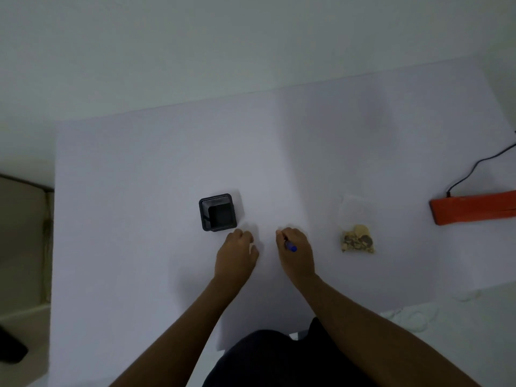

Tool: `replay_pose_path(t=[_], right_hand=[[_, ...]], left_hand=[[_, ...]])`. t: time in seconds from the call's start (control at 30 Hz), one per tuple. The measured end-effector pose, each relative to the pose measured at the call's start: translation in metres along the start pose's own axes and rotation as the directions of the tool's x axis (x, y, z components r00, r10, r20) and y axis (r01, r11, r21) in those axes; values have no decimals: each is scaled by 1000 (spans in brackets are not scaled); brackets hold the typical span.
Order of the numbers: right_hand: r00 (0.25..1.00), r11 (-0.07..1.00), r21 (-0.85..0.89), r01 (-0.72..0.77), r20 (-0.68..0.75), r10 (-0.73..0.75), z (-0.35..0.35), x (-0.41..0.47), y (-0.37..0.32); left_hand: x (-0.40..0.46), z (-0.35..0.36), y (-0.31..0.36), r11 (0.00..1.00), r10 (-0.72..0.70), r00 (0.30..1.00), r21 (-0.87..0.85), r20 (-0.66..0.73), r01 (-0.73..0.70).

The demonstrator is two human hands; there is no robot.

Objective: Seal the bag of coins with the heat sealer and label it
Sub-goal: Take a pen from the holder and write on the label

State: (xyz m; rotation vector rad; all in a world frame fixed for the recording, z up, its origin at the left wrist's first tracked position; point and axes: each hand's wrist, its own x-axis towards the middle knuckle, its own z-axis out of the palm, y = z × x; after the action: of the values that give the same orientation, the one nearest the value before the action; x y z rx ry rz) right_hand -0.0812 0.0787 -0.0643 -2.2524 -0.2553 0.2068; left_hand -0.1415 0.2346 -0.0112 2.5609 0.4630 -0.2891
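Note:
A clear plastic bag of coins (357, 236) lies flat on the white table, right of my hands, with the coins gathered at its near end. The orange heat sealer (474, 208) lies at the far right, its black cord running off the edge. My right hand (296, 252) is closed around a blue pen (291, 246), tip down near the table. My left hand (237, 252) rests beside it with fingers curled on a small white piece (252, 248), possibly a label. Both hands are well left of the bag.
A black square tray (217, 212) stands just beyond my left hand. The white table (139, 191) ends at the left, where a beige surface and a dark object (11, 347) show. A white cord (410, 317) lies at the near right edge.

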Motion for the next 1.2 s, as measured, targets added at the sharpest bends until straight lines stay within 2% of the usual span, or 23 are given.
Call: replay_pose_path(t=[0.13, 0.3, 0.43, 0.53, 0.6, 0.73, 0.8, 0.93, 1.07, 1.2], right_hand=[[992, 991, -58, 122, 30, -121, 6, -8, -2], [966, 974, 33, 225, 120, -227, 13, -12, -20], [977, 976, 199, 87, 177, -123, 5, -7, -47], [957, 928, 318, -192, 271, 106, -14, -3, -81], [922, 879, 360, -311, 340, 187, -27, 2, -102], [908, 804, 474, -359, 377, 183, -54, 11, -137], [926, 776, 540, -326, 346, 148, -66, 12, -151], [949, 760, 592, -266, 301, 98, -79, 15, -177], [943, 745, 600, -290, 313, 115, -80, 15, -193], [945, 687, 657, -311, 290, 150, -84, 20, -207]], left_hand=[[-13, 1, -16, 992, -85, 996, 92, -11, 85], [-3, 5, -30, 987, -155, 986, 42, 54, 153], [-3, -2, -34, 971, -187, 982, -145, 21, 188], [-13, -23, -30, 891, -216, 976, -415, -31, 184], [-21, -44, -25, 815, -242, 968, -555, -68, 165], [-37, -85, -10, 678, -297, 952, -718, -71, 158], [-41, -102, -2, 635, -295, 954, -758, -62, 147], [-45, -126, 10, 594, -264, 962, -798, -73, 102], [-46, -138, 18, 569, -241, 967, -819, -84, 71], [-45, -147, 27, 509, -253, 964, -859, -81, 62]])
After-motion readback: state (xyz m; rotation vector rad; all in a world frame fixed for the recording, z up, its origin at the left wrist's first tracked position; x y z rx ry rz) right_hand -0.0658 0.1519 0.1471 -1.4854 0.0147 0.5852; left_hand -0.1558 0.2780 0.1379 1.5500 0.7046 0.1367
